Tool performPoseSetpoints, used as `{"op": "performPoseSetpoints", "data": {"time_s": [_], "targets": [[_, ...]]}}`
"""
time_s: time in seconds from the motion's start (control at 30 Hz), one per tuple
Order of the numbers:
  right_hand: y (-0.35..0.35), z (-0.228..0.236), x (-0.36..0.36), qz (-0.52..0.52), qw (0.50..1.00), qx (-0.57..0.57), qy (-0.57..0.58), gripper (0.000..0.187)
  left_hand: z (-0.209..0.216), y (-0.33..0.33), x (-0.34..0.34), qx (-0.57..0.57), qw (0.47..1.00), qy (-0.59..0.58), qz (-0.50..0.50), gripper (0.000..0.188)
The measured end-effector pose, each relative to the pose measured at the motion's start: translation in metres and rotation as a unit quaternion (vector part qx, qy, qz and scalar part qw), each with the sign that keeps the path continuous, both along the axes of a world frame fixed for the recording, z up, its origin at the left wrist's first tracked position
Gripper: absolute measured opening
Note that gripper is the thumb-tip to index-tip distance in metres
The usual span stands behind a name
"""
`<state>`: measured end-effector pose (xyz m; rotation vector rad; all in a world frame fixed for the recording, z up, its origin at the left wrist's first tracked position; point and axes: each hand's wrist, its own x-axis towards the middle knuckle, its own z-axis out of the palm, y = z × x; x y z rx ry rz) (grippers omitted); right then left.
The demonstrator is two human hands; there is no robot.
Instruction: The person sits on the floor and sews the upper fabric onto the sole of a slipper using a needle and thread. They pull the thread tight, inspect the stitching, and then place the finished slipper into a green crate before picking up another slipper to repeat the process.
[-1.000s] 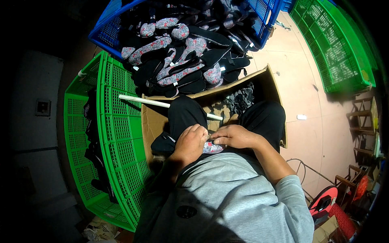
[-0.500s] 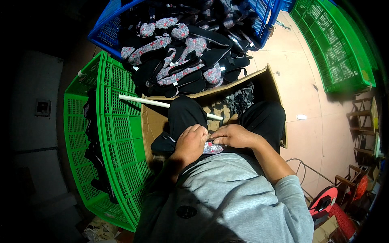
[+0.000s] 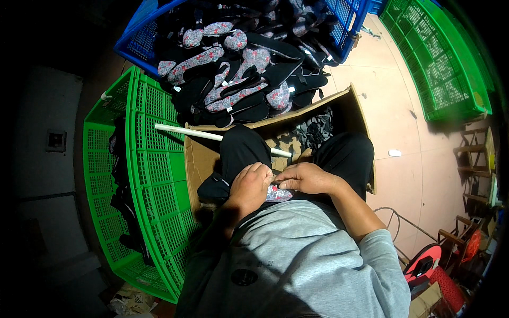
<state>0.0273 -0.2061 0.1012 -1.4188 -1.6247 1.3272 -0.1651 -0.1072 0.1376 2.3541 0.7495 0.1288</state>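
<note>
l hand (image 3: 251, 185) & r hand (image 3: 306, 178) on floral pc (image 3: 279, 194)

Pale pinkish floor (image 3: 389, 114), thin seams, brightly lit at far right. Left: grey panelled surface (image 3: 47, 164) in deep shadow, wall or cabinet unclear. Right: slatted wooden frame (image 3: 472, 149); nearer, low brown wooden furniture (image 3: 453, 237), partly cluttered.
</note>
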Motion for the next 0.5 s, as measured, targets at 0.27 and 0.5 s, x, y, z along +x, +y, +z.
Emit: {"op": "performPoseSetpoints", "data": {"time_s": [0.27,0.5], "targets": [[-0.006,-0.022,0.000,-0.030,0.996,0.011,0.078,0.031,-0.003,0.001,0.001,-0.006,0.998,-0.034,0.046,0.007],[-0.027,-0.036,-0.004,-0.068,0.966,-0.109,0.224,0.039,-0.013,0.003,0.000,-0.120,0.977,-0.105,0.144,0.026]]}}
